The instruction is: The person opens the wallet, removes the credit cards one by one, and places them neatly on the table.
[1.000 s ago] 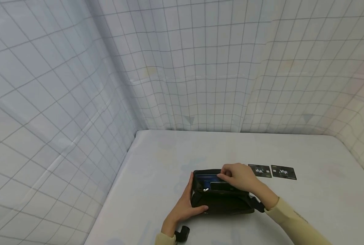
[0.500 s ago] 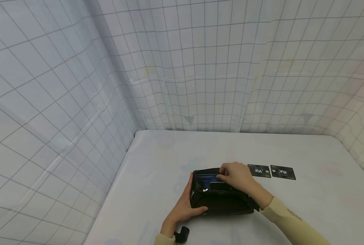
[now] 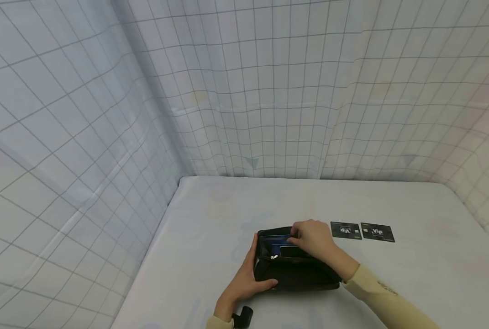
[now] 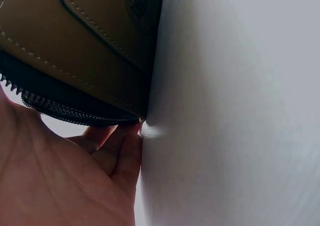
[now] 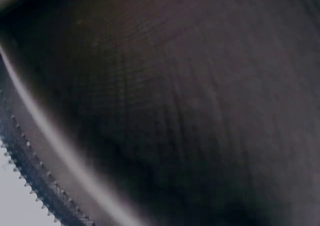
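from my remote seat: left hand (image 3: 244, 279) spread into a wide fork at the left end of the wallet (image 3: 297, 277), fingers along its side, thumb across the near flap, holding that end between them; the left wrist view has fingertips by the zip corner. right hand (image 3: 312, 238) bent over the far edge, thumb and forefinger close together at the mouth. cannot tell whether a card is pinched there; the right wrist view is too dark and near to help. wallet sits just right of centre in the lower part of the frame, gaping, with a blue card (image 3: 275, 243) showing inside and a bright zip pull (image 3: 274, 257) at the mouth's left. i judge it light, a leather-like shell, firm along the stitching, floppy at the gussets, liable to fold or skid if pushed; best held at the stitched end, clear of the teeth. cards inside likely thin, stiff, slick: take them by an exposed edge, flat pads, no bending. further right of the hands, two black cards (image 3: 346, 230) lie side by side on the white table (image 3: 211, 228). gridded cloth (image 3: 269, 100) fills the upper frame.
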A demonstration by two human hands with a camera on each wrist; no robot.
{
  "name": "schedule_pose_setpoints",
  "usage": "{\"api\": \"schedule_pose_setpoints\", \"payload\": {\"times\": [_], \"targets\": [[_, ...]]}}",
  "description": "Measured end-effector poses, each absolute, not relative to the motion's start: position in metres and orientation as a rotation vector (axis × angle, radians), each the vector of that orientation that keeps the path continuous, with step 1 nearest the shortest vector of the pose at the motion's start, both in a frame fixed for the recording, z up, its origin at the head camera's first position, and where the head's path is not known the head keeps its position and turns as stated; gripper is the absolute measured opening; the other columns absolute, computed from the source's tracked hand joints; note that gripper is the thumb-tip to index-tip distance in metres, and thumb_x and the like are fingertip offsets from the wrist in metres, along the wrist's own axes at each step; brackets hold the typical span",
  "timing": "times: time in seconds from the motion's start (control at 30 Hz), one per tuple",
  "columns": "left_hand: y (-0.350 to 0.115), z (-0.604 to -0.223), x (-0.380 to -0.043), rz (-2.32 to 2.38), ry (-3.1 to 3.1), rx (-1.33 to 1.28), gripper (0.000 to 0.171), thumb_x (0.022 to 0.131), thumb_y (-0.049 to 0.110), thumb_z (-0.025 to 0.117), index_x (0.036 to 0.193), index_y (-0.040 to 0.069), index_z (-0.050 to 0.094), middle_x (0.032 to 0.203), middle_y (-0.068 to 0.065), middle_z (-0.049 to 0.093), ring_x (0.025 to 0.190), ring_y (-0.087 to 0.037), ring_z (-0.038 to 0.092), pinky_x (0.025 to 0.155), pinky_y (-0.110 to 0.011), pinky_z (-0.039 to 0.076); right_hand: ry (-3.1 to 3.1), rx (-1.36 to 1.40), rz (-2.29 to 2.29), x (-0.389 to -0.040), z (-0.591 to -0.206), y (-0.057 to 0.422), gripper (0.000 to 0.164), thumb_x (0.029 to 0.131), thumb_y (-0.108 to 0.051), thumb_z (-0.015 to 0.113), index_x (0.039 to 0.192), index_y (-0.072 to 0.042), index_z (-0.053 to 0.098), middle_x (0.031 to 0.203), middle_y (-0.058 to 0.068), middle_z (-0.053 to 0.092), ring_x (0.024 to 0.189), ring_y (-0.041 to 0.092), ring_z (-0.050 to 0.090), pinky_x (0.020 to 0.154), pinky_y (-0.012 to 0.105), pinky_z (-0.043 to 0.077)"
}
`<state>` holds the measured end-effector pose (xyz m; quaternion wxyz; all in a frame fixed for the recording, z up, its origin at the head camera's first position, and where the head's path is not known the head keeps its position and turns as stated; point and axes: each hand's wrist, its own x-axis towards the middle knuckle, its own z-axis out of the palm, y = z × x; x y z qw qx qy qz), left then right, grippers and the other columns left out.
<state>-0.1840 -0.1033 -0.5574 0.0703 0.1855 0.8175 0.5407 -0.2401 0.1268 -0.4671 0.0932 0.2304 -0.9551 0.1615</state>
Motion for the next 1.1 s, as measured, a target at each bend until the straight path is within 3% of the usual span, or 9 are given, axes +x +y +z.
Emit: {"api": "schedule_pose_setpoints", "payload": {"times": [0.23,0.53,0.77,1.1], "targets": [[-0.104,-0.558,-0.184,1.631,2.469,0.593,0.118,0.076,0.035,0.080,0.153,0.029,-0.009,0.157,-0.003,0.006,0.140,-0.034,0.012,0.099,-0.065,0.023,-2.842,0.675,0.482,-0.241,-0.470,0.125,0.019,0.074,-0.033,0.082,0.073,-0.020,0.068,0.055,-0.013,0.052,0.047,0.002,0.045,0.043,0.023,0.038],[-0.104,-0.549,-0.179,1.653,2.421,0.613,0.116,0.078,0.025,0.079,0.153,0.028,-0.009,0.157,-0.001,0.002,0.140,-0.034,0.010,0.099,-0.066,0.022,-2.812,0.647,0.488,-0.237,-0.468,0.124,0.027,0.070,-0.039,0.083,0.068,-0.023,0.061,0.054,-0.015,0.047,0.045,0.002,0.041,0.043,0.024,0.036],[-0.105,-0.555,-0.182,1.646,2.428,0.612,0.116,0.077,0.029,0.080,0.150,0.039,-0.010,0.157,0.001,0.002,0.141,-0.032,0.009,0.100,-0.065,0.022,-2.806,0.639,0.484,-0.238,-0.471,0.123,0.029,0.072,-0.037,0.082,0.066,-0.024,0.057,0.050,-0.015,0.043,0.044,0.003,0.039,0.043,0.025,0.034],[-0.102,-0.530,-0.173,1.656,2.414,0.599,0.114,0.079,0.017,0.078,0.153,0.029,-0.008,0.157,-0.009,0.003,0.140,-0.038,0.010,0.099,-0.067,0.020,-2.801,0.657,0.554,-0.239,-0.473,0.126,0.028,0.075,-0.035,0.081,0.067,-0.024,0.056,0.053,-0.016,0.044,0.044,0.003,0.040,0.043,0.025,0.035]]}}
